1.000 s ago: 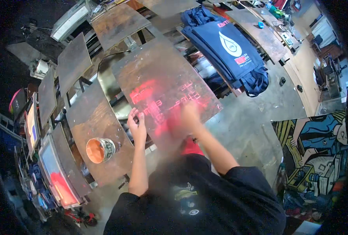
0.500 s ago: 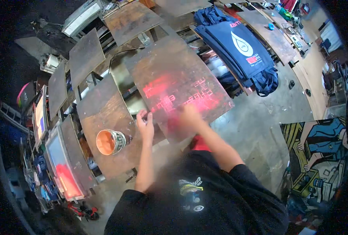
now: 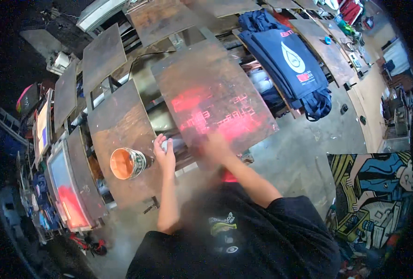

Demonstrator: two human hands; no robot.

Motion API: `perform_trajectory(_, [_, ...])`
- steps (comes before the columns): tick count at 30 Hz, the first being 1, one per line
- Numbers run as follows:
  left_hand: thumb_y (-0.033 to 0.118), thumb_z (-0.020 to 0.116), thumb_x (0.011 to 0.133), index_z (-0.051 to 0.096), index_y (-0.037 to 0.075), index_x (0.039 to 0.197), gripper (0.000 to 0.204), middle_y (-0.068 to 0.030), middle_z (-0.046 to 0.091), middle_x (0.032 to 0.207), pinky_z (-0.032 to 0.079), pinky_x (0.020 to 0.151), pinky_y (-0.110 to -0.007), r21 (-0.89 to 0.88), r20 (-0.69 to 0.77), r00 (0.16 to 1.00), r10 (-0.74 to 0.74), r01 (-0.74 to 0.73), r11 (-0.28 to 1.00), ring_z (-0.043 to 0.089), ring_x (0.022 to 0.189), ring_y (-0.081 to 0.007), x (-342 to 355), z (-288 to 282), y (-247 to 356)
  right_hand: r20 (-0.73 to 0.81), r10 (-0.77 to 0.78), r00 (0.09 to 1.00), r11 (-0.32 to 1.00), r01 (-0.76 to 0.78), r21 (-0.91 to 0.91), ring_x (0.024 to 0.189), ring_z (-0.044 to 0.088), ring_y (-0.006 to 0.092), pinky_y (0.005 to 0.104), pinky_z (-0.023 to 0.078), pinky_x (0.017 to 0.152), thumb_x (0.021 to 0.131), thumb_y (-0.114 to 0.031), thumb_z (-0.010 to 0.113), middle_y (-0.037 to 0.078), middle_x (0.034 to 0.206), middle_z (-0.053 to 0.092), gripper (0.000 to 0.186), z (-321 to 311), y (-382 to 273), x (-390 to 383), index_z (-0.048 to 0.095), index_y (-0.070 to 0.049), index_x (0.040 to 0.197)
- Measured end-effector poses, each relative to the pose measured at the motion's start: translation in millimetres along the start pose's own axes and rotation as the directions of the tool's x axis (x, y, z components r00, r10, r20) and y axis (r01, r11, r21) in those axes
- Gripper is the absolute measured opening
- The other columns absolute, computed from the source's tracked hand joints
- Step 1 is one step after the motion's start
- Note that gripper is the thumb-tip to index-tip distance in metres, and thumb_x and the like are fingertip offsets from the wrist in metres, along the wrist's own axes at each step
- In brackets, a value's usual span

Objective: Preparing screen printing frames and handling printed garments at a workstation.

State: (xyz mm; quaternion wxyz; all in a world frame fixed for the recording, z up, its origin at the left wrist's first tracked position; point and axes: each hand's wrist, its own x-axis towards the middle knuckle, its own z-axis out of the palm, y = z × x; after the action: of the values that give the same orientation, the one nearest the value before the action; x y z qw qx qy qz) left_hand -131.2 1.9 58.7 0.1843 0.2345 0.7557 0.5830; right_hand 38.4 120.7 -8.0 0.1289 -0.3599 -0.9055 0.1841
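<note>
"Right hand [image 3: 214,146]: holding anything?"
"Too blurred to tell; left hand [image 3: 165,153] has fingers apart."
"Board [image 3: 213,83]?"
"Right hand's twelve o'clock; likely stiff, slick at pink smears [image 3: 238,128]; bare edges suit gripping."

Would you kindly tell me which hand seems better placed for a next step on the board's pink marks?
Probably the right hand: though blurred, it is over the near part of the board, close to the pink marks. The left hand appears between the board and the bucket.
</note>
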Motion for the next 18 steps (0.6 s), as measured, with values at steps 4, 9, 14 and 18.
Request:
perform_trajectory(4, [0.01, 0.063, 0.091, 0.05, 0.003, 0.129, 0.04, -0.0114, 0.058, 0.119, 0.041, 0.095, -0.03, 0.008, 0.022, 0.999, -0.026, 0.026, 1.0, 0.053, 0.111, -0.0172, -5, -2, -11, -0.126, 0.394, 0.91, 0.886, -0.413, -0.211, 0.079, 0.062, 0.0361, 0.0471, 0.048, 0.075, 0.085, -0.009, 0.053, 0.022, 0.079, 0.063, 0.018, -85, 108, 26, 0.067, 0.0, 0.091])
perform_trajectory(9, [0.015, 0.062, 0.093, 0.049, 0.003, 0.13, 0.041, -0.0122, 0.057, 0.122, 0.043, 0.092, -0.03, 0.054, 0.059, 0.997, -0.047, 0.044, 0.998, 0.053, 0.112, -0.0173, -19, 6, -9, -0.306, -0.076, 0.949, 0.942, -0.032, -0.334, 0.079, 0.057, 0.0334, 0.0468, 0.043, 0.073, 0.075, -0.014, 0.058, 0.017, 0.076, 0.059, 0.015, -4, -9, -12, 0.059, -0.001, 0.083])
perform_trajectory(14, [0.021, 0.065, 0.091, 0.05, 0.004, 0.13, 0.045, -0.015, 0.058, 0.121, 0.042, 0.095, -0.035, 0.11, 0.159, 0.987, -0.01, -0.008, 0.994, 0.054, 0.113, -0.0227, -14, 18, -13, 0.125, -0.033, 0.992, 0.98, 0.008, 0.198, 0.091, 0.059, 0.034, 0.0493, 0.042, 0.081, 0.075, -0.011, 0.056, 0.016, 0.082, 0.064, 0.011, -12, -32, -3, 0.061, -0.003, 0.082])
perform_trajectory(18, [0.03, 0.064, 0.091, 0.048, 0.002, 0.132, 0.052, -0.0197, 0.058, 0.126, 0.041, 0.1, -0.04, 0.157, 0.211, 0.976, -0.063, 0.03, 0.987, 0.055, 0.117, -0.0297, -20, 27, -26, 0.063, 0.368, 0.928, 0.928, -0.371, 0.046, 0.107, 0.056, 0.0371, 0.0477, 0.041, 0.096, 0.084, -0.013, 0.053, 0.02, 0.108, 0.063, 0.031, -101, 69, 29, 0.064, -0.004, 0.111])
